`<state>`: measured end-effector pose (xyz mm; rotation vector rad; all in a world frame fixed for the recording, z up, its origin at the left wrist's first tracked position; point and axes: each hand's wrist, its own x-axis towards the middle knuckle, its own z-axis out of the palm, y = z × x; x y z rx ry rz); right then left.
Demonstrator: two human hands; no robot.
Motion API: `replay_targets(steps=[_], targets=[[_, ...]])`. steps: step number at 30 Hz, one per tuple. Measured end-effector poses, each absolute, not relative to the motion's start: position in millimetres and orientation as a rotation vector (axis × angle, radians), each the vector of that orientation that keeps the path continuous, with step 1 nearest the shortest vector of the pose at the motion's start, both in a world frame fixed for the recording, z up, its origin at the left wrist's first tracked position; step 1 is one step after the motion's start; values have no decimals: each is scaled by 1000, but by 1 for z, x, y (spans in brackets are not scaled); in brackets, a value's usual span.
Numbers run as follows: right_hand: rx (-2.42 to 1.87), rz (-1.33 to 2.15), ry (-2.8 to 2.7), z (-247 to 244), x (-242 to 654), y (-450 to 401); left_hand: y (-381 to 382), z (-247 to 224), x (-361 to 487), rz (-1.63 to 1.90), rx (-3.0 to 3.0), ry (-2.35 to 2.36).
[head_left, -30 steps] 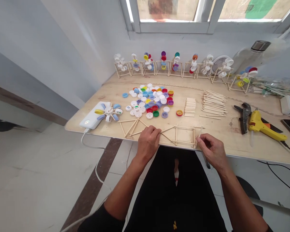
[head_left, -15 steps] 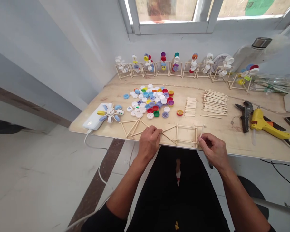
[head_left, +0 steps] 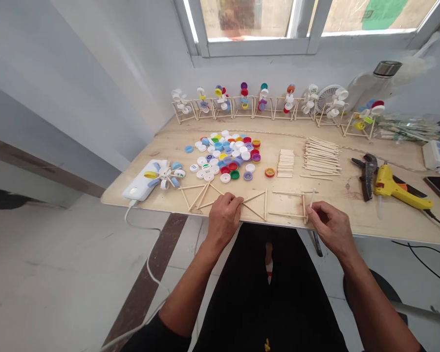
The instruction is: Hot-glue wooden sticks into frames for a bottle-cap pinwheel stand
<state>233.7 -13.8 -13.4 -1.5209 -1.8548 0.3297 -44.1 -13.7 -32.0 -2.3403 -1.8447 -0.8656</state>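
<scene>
As L hand (head_left: 224, 214) arches palm-down, R hand (head_left: 330, 226) sideways, pinching frame (head_left: 304, 205)

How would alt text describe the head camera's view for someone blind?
A person's left hand rests at the tip of a stick triangle, while the right hand holds a stick frame on a table. Beyond lie bottle caps, stick piles and a glue gun; cap wheels line the back.

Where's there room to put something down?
Bare tabletop shows between the right hand and yellow glue gun, and left of the bottle caps, behind the white device. Cap wheels crowd the back; stick frames crowd around the left hand.
</scene>
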Motion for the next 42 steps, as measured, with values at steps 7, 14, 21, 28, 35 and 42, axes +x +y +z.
replay_targets(steps=[7, 14, 21, 28, 35, 42], targets=[[-1525, 273, -1747, -15, 238, -22, -14, -32, -45, -870, -2348, -1853], [-1528, 244, -1728, -20, 239, -26, -13, -31, -44, -856, -2334, -1833], [-1536, 241, -1719, -24, 241, -25, -12, -32, -45, -959, -2341, -1816], [-1531, 243, -1691, -24, 240, -27, -19, -29, -40, -1197, -2335, -1848], [-1525, 229, -1680, -25, 240, -27, -18, -27, -34, -1667, -2221, -2102], [-1534, 205, -1690, -28, 241, -27, -8, -26, -25, -2156, -2002, -2255]])
